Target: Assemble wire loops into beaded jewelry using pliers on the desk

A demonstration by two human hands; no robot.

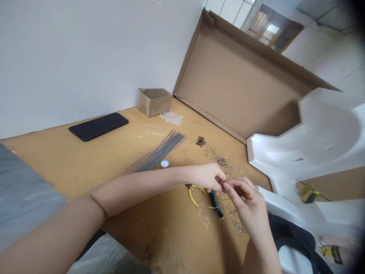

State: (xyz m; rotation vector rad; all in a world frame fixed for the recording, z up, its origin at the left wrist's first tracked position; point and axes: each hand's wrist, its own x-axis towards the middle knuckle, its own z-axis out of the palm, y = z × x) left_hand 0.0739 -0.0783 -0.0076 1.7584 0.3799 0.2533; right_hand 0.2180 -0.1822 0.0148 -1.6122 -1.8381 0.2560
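Observation:
My left hand [209,177] and my right hand [247,196] meet above the table, both closed with their fingertips pinched together. Between them is what looks like a thin wire [223,184], mostly hidden by the fingers. Pliers with yellow handles [194,197] lie just below my left hand. Another tool with a dark green handle [216,204] rests beside them, its upper end covered by that hand. Bent wire pieces [237,226] lie beside my right wrist, and a tangle of small metal pieces [222,161] sits beyond the hands.
A bundle of straight grey wires [161,152] lies beyond my left forearm, near a small round white-and-blue lid [164,163]. Farther back are black rings [201,141], a silvery pile [172,117], a small cardboard box [155,102] and a black phone [99,126]. White moulded plastic [285,152] borders the right.

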